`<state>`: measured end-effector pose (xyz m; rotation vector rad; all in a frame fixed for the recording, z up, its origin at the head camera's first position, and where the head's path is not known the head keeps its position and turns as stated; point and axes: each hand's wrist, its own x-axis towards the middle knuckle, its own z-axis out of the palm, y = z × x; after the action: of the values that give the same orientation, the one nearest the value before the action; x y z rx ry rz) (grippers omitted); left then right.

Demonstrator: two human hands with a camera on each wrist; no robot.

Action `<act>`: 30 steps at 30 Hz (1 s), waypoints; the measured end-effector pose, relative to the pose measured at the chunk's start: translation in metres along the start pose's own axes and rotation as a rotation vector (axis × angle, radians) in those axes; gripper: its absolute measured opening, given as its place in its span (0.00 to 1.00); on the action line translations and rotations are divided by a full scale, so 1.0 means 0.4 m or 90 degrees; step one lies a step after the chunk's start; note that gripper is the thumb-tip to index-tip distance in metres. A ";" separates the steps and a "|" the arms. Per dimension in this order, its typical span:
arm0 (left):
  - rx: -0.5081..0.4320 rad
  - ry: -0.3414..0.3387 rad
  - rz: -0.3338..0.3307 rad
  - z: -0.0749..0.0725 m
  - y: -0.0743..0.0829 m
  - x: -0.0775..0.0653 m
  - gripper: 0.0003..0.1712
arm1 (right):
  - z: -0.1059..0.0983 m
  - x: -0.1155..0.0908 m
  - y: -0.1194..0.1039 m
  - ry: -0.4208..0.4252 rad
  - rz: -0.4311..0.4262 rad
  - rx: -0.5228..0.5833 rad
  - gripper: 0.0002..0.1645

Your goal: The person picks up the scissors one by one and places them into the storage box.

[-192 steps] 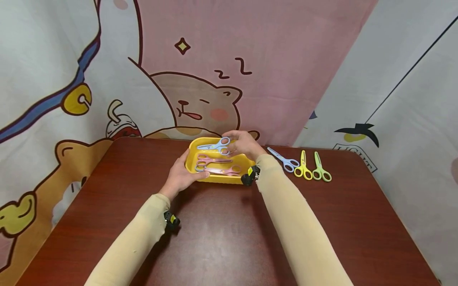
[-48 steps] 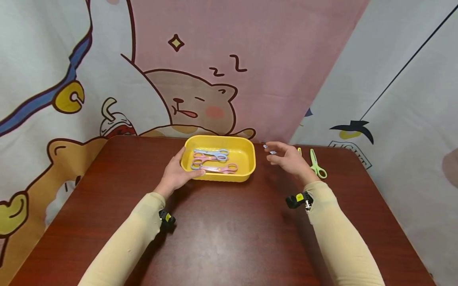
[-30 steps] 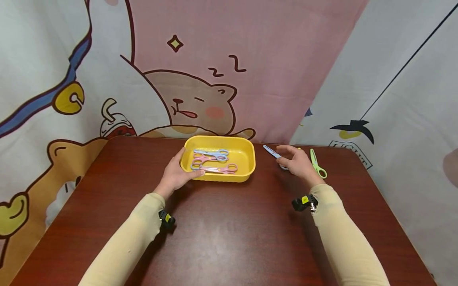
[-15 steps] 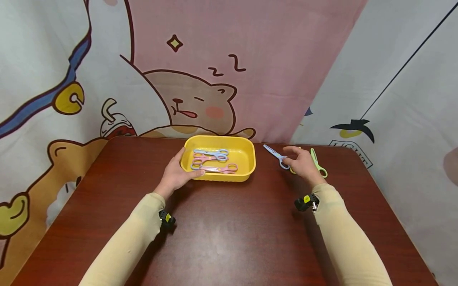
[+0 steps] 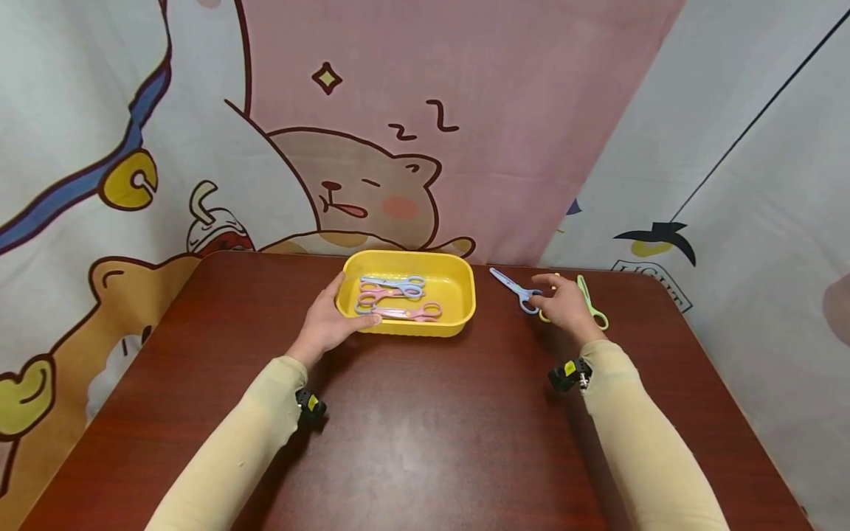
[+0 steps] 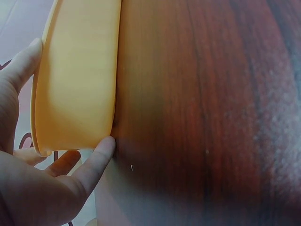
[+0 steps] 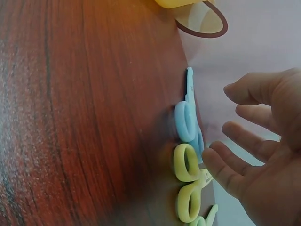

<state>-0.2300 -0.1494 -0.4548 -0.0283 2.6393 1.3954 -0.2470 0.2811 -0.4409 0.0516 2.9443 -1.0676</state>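
My left hand (image 5: 325, 322) holds the left end of a yellow plastic tray (image 5: 468, 313), thumb over the near rim and fingers along the outer end. In the left wrist view a fingertip (image 6: 106, 143) meets the tray's lower corner. Inside lie blue scissors (image 5: 413, 293) and pink scissors (image 5: 432, 311), partly overlapping. My right hand (image 5: 566, 304) hovers with parted, slightly bent fingers above the scissors on the table. Nearest it are light blue scissors (image 5: 508, 281), with yellow scissors (image 7: 181, 162) beside them, mostly covered by the hand in the head view. Green scissors (image 5: 584, 291) lie just right.
Everything stands on a dark red-brown wooden table (image 5: 412, 428), towards its far edge. A cartoon-printed cloth (image 5: 518, 147) hangs behind and around it. A small camera is strapped to each wrist.
The blue scissors my right hand held over the tray earlier now lie in it. That hand has moved right, lately drifting a little farther and uncovering the blue handles. My left hand stays put.
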 end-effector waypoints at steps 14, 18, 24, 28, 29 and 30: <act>-0.005 0.001 0.002 -0.002 0.002 0.001 0.71 | 0.025 0.016 0.026 -0.007 -0.014 -0.045 0.31; -0.003 0.001 -0.001 0.000 -0.001 0.001 0.72 | 0.031 0.017 0.029 -0.012 -0.015 -0.061 0.32; 0.002 0.000 -0.002 0.001 -0.002 0.001 0.72 | 0.035 0.020 0.033 -0.013 -0.011 -0.079 0.33; 0.001 0.002 -0.001 0.001 -0.002 0.002 0.72 | 0.038 0.025 0.037 -0.014 -0.009 -0.108 0.34; 0.001 0.003 0.001 0.001 -0.002 0.002 0.72 | 0.039 0.026 0.038 -0.013 -0.009 -0.117 0.34; 0.000 0.004 0.002 0.001 -0.002 0.003 0.72 | 0.040 0.028 0.039 -0.012 -0.009 -0.126 0.35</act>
<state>-0.2310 -0.1496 -0.4559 -0.0285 2.6462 1.3978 -0.2575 0.2830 -0.4635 0.0199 3.0197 -0.7687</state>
